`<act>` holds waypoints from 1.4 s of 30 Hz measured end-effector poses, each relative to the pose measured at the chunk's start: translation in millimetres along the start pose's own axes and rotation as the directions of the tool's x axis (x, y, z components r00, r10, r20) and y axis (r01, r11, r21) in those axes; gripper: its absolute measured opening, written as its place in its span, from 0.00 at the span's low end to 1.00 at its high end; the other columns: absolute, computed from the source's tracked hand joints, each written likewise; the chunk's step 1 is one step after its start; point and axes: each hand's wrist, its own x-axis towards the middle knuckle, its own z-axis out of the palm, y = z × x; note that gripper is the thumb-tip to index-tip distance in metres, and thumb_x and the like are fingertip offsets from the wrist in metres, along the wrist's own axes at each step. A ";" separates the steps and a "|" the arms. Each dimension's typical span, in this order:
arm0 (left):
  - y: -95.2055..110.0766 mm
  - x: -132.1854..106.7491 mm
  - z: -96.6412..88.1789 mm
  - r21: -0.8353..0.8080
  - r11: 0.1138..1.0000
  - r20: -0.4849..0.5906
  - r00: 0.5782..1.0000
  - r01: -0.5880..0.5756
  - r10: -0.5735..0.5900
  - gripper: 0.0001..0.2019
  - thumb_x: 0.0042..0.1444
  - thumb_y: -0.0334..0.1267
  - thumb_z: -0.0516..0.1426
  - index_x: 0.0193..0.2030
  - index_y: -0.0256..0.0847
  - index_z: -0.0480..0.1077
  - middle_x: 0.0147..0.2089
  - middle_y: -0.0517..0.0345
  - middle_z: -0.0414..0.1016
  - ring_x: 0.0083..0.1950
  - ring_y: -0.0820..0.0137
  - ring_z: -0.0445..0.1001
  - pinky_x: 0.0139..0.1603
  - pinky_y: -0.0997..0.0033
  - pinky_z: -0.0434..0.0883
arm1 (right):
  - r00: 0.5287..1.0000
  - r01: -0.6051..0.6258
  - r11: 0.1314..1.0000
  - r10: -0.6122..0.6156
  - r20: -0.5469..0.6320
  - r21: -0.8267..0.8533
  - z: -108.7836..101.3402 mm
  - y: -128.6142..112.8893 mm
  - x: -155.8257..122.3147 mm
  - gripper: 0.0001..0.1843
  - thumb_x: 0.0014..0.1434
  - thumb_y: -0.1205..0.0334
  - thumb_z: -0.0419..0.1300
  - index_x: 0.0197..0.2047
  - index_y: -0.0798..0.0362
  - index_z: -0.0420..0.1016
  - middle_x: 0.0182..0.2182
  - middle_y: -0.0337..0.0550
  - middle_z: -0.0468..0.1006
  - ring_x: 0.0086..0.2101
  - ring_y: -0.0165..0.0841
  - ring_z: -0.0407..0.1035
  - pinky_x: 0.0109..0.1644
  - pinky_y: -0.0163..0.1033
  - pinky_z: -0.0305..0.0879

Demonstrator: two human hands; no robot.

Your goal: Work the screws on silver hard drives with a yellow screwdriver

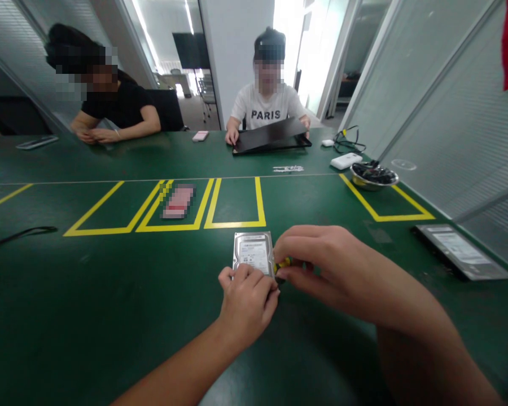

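A silver hard drive (254,248) with a white label lies flat on the green table in front of me. My left hand (249,293) grips its near end, the curled fingers covering the lower part of the label. At the drive's right side, my right hand (322,262) pinches a short screwdriver (283,264) with a yellow and dark handle. Most of that tool is hidden by the fingers, and I cannot see its tip. The screwdriver is close against the drive's right edge.
A second hard drive (459,251) lies at the right. Farther back stand a metal bowl (375,179) of dark pieces, a white box (346,161) and a cable (351,141). A pink phone (180,201) lies inside yellow tape. Across the table, one person holds a black panel (271,138); another sits left.
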 end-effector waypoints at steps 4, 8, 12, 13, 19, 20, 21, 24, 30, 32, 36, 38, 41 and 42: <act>-0.5 -0.5 2.2 0.005 1.000 0.003 1.000 0.010 -0.010 0.06 0.57 0.38 0.61 0.30 0.44 0.73 0.36 0.58 0.78 0.44 0.58 0.68 0.43 0.53 0.51 | 1.000 -0.013 1.000 0.013 -0.006 -0.009 1.6 -0.1 -1.2 0.05 0.64 0.64 0.60 0.35 0.52 0.71 0.36 0.39 0.72 0.33 0.28 0.66 0.35 0.34 0.59; 0.5 -0.6 2.4 0.001 1.000 0.013 1.000 0.011 -0.011 0.06 0.57 0.38 0.62 0.30 0.44 0.74 0.36 0.57 0.79 0.44 0.58 0.68 0.44 0.53 0.52 | 1.000 -0.012 0.999 0.011 -0.024 -0.037 3.9 2.0 -3.2 0.05 0.64 0.62 0.60 0.36 0.52 0.72 0.34 0.39 0.73 0.31 0.28 0.66 0.32 0.35 0.58; 0.5 -0.4 1.4 -0.007 1.000 0.016 1.000 0.007 -0.007 0.06 0.59 0.38 0.61 0.31 0.43 0.74 0.36 0.55 0.79 0.44 0.59 0.67 0.44 0.53 0.52 | 0.999 -0.030 0.997 0.028 -0.019 -0.070 2.7 3.5 -4.9 0.05 0.63 0.64 0.61 0.34 0.52 0.71 0.32 0.39 0.73 0.30 0.28 0.65 0.31 0.35 0.57; 0.3 -0.4 1.2 -0.008 1.000 0.016 1.000 0.005 -0.005 0.06 0.59 0.39 0.60 0.31 0.43 0.74 0.36 0.55 0.79 0.44 0.59 0.67 0.45 0.53 0.52 | 1.000 -0.025 0.997 0.024 -0.010 -0.071 2.3 3.5 -5.0 0.05 0.63 0.64 0.60 0.34 0.52 0.72 0.32 0.39 0.73 0.30 0.28 0.66 0.32 0.35 0.58; -1.0 -0.5 1.2 -0.004 1.000 0.013 1.000 0.001 -0.001 0.05 0.59 0.38 0.60 0.31 0.43 0.72 0.34 0.56 0.78 0.44 0.58 0.67 0.45 0.53 0.52 | 1.000 -0.020 0.996 0.022 0.013 -0.091 3.9 0.4 -3.3 0.02 0.64 0.66 0.59 0.39 0.51 0.74 0.36 0.40 0.74 0.32 0.30 0.68 0.34 0.36 0.59; -1.2 -0.7 1.3 -0.003 1.000 0.010 1.000 0.000 0.000 0.06 0.59 0.37 0.60 0.31 0.43 0.72 0.34 0.55 0.77 0.44 0.58 0.67 0.45 0.52 0.52 | 0.999 -0.033 0.996 0.035 0.021 -0.088 4.5 -0.1 -2.6 0.02 0.63 0.66 0.60 0.39 0.51 0.73 0.36 0.40 0.75 0.32 0.29 0.68 0.34 0.35 0.59; -1.3 -0.8 1.4 -0.001 1.000 0.008 1.000 -0.002 0.002 0.06 0.59 0.38 0.60 0.31 0.43 0.72 0.33 0.55 0.77 0.44 0.58 0.67 0.45 0.52 0.52 | 0.998 -0.045 0.995 0.048 0.029 -0.085 5.2 -0.5 -1.8 0.02 0.63 0.67 0.61 0.40 0.51 0.73 0.37 0.40 0.75 0.32 0.29 0.68 0.33 0.35 0.58; -1.4 -1.2 1.5 0.007 1.000 0.006 1.000 -0.006 0.006 0.07 0.59 0.38 0.59 0.30 0.43 0.72 0.33 0.55 0.76 0.44 0.58 0.67 0.44 0.52 0.52 | 0.996 -0.074 0.994 0.078 0.053 -0.078 8.1 -0.8 0.8 0.05 0.61 0.68 0.63 0.39 0.51 0.71 0.34 0.37 0.75 0.32 0.29 0.69 0.32 0.35 0.56; -1.6 -1.9 1.1 0.013 1.000 0.020 1.000 -0.006 0.005 0.05 0.59 0.38 0.59 0.32 0.44 0.73 0.34 0.56 0.76 0.44 0.58 0.67 0.44 0.52 0.52 | 0.991 -0.108 0.990 0.115 0.074 -0.092 16.4 -0.5 2.9 0.06 0.61 0.67 0.61 0.37 0.51 0.66 0.28 0.34 0.74 0.27 0.28 0.67 0.28 0.35 0.47; -1.6 -2.1 1.3 0.013 1.000 0.018 1.000 -0.006 0.005 0.05 0.59 0.38 0.59 0.32 0.44 0.73 0.33 0.56 0.76 0.44 0.58 0.67 0.44 0.52 0.51 | 0.990 -0.117 0.988 0.124 0.070 -0.099 17.6 -0.2 2.7 0.05 0.62 0.67 0.60 0.38 0.51 0.66 0.28 0.34 0.74 0.27 0.28 0.67 0.28 0.35 0.46; -0.8 -1.9 0.7 0.009 1.000 0.033 0.999 0.006 -0.006 0.04 0.59 0.38 0.60 0.32 0.45 0.72 0.34 0.59 0.77 0.44 0.58 0.68 0.44 0.52 0.51 | 0.985 -0.142 0.984 0.151 0.079 -0.110 16.0 1.1 1.7 0.03 0.62 0.67 0.59 0.39 0.52 0.68 0.29 0.36 0.75 0.27 0.28 0.67 0.29 0.35 0.46; -0.2 -1.7 0.1 0.003 1.000 0.044 0.999 0.014 -0.014 0.04 0.59 0.39 0.60 0.33 0.45 0.71 0.36 0.60 0.77 0.45 0.58 0.68 0.45 0.52 0.51 | 0.983 -0.153 0.982 0.163 0.082 -0.111 14.6 1.8 1.7 0.02 0.62 0.67 0.59 0.39 0.52 0.69 0.30 0.36 0.75 0.28 0.28 0.68 0.29 0.35 0.47; 0.5 -1.4 -0.7 -0.005 1.000 0.052 0.998 0.024 -0.024 0.04 0.60 0.39 0.59 0.34 0.46 0.71 0.37 0.60 0.78 0.45 0.58 0.68 0.45 0.52 0.50 | 0.980 -0.169 0.979 0.180 0.081 -0.118 13.5 3.0 3.0 0.03 0.61 0.68 0.59 0.40 0.53 0.70 0.30 0.37 0.75 0.29 0.29 0.68 0.30 0.35 0.49; 0.7 -1.3 -0.8 -0.006 1.000 0.053 0.998 0.028 -0.027 0.04 0.60 0.39 0.59 0.34 0.46 0.71 0.37 0.60 0.78 0.45 0.58 0.68 0.45 0.52 0.50 | 0.979 -0.175 0.977 0.185 0.080 -0.120 13.4 3.3 3.7 0.04 0.61 0.69 0.60 0.40 0.53 0.70 0.30 0.37 0.75 0.29 0.29 0.68 0.30 0.35 0.49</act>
